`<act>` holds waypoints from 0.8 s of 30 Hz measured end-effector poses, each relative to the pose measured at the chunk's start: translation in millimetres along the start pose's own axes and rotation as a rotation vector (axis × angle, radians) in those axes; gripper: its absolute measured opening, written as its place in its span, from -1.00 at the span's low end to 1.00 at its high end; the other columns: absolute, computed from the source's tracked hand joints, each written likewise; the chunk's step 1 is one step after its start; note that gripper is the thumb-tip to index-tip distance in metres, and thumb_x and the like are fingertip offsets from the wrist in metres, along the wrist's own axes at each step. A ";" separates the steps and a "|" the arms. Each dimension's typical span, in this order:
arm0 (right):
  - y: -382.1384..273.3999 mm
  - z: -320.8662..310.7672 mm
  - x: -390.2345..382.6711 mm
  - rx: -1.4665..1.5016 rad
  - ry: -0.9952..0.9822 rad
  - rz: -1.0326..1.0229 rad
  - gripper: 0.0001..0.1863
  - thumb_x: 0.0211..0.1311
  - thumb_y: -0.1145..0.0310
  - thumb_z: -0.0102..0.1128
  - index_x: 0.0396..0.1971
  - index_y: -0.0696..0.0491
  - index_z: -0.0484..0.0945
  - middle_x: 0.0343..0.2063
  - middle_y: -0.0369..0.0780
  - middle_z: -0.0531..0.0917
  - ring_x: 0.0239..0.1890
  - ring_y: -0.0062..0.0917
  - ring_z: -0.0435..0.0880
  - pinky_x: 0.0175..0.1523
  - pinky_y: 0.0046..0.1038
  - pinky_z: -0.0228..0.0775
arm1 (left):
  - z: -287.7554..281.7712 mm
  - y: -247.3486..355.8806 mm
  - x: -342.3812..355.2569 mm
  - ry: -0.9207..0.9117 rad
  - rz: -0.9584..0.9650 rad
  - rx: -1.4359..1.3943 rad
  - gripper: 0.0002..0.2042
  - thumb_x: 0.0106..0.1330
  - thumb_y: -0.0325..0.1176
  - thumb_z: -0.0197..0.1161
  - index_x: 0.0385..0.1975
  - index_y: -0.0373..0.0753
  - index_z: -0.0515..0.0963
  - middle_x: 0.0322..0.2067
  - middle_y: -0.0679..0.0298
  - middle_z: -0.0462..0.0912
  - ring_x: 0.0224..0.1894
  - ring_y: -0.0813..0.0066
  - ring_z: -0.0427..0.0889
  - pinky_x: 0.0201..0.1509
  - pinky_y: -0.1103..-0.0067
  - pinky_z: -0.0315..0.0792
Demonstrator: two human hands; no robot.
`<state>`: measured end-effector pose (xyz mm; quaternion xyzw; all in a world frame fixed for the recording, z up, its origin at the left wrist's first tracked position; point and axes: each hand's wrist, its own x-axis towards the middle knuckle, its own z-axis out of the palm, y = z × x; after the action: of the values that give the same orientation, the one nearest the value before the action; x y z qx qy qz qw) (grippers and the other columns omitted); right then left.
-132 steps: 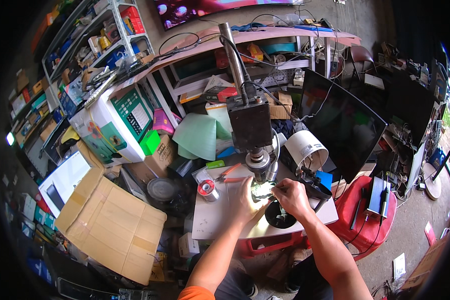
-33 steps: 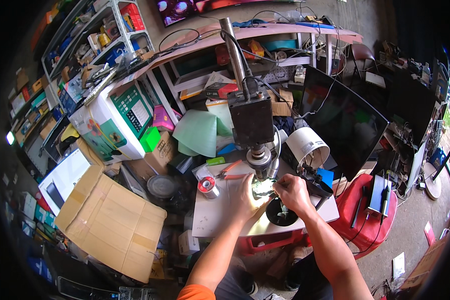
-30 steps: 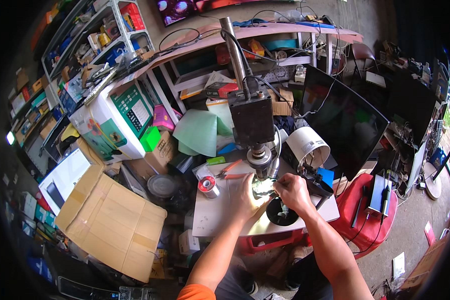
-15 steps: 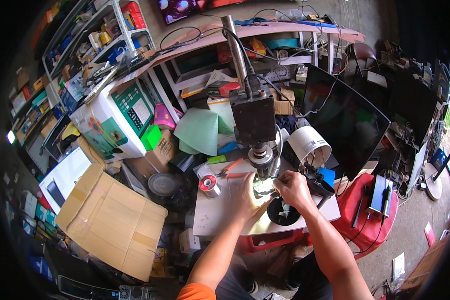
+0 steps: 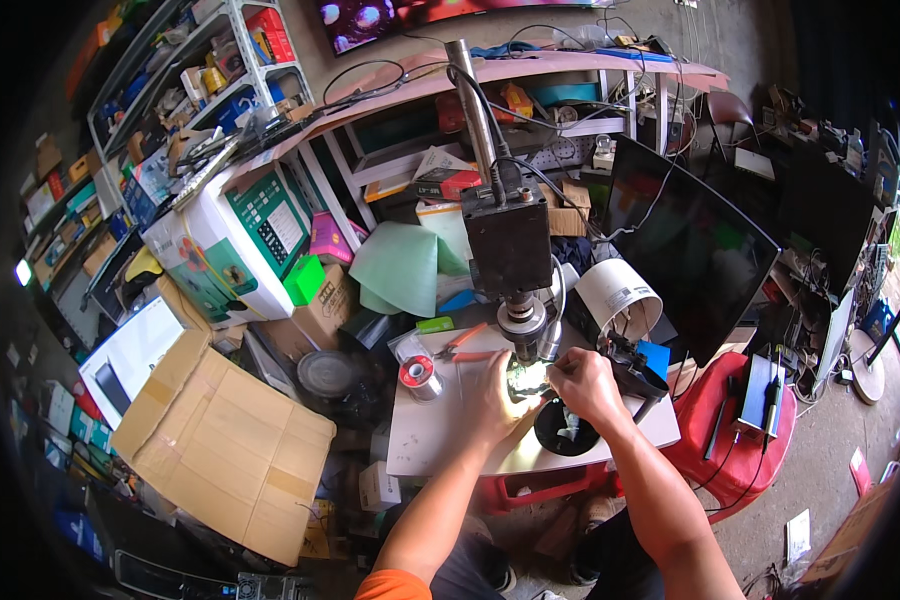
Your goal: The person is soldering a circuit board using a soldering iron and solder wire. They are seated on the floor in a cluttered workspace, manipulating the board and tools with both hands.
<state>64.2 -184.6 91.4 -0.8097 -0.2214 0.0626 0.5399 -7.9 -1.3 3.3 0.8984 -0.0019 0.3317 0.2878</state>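
Observation:
Below a microscope on a metal column (image 5: pixel 507 235), my left hand (image 5: pixel 498 403) grips a small, brightly lit part (image 5: pixel 529 376), its detail lost in glare. My right hand (image 5: pixel 587 385) is closed with fingertips at that part's right side; whatever is between them is too small to make out. A round black base (image 5: pixel 567 432) is under my hands on the small pale tabletop (image 5: pixel 420 440). A red-topped spool (image 5: pixel 420 378) and orange-handled pliers (image 5: pixel 467 354) lie to the left of my hands.
A red stool (image 5: pixel 710 460) at right carries a silver-blue device (image 5: pixel 755 397). A white cylinder (image 5: pixel 620 293) stands before a large dark screen (image 5: pixel 690 250). Flattened cardboard (image 5: pixel 225 445) lies at left. Shelves (image 5: pixel 255 50), boxes and cables crowd the back.
Both hands remain at the lit part, with only slight shifts in the fingers. The microscope and cylinder appear marginally shifted in the view, along with much of the background.

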 end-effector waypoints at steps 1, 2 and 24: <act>0.1 0.0 -0.2 0.001 0.001 -0.002 -0.67 0.16 0.32 0.33 -0.24 0.31 0.70 -0.40 0.16 0.74 -0.24 -0.02 0.81 -0.06 -0.23 0.61 | 0.1 0.0 0.2 0.000 0.000 -0.004 -0.03 0.02 -0.11 0.65 0.41 -0.32 0.24 0.34 -0.06 0.41 0.36 -0.08 0.44 0.38 0.18 0.40; 0.4 0.3 -0.6 0.001 0.002 -0.004 -0.67 0.16 0.32 0.33 -0.24 0.32 0.70 -0.41 0.15 0.74 -0.25 -0.02 0.81 -0.07 -0.23 0.61 | 0.2 -0.1 0.3 0.000 0.001 -0.008 -0.04 0.03 -0.11 0.64 0.41 -0.32 0.25 0.34 -0.06 0.41 0.36 -0.08 0.44 0.38 0.18 0.40; 12.6 -0.1 -2.6 0.006 0.038 -0.078 -0.73 0.27 0.37 0.38 -0.29 0.34 0.68 -0.43 0.00 0.80 -0.39 -0.45 0.81 -0.22 -0.45 0.64 | 2.1 -1.4 2.2 0.008 0.015 -0.011 -0.04 0.03 -0.07 0.65 0.40 -0.32 0.27 0.34 -0.05 0.43 0.36 -0.04 0.46 0.38 0.19 0.40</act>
<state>65.6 -189.9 79.7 -0.7999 -0.2423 0.0267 0.5484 -4.6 -0.8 2.6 0.8954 -0.0093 0.3376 0.2903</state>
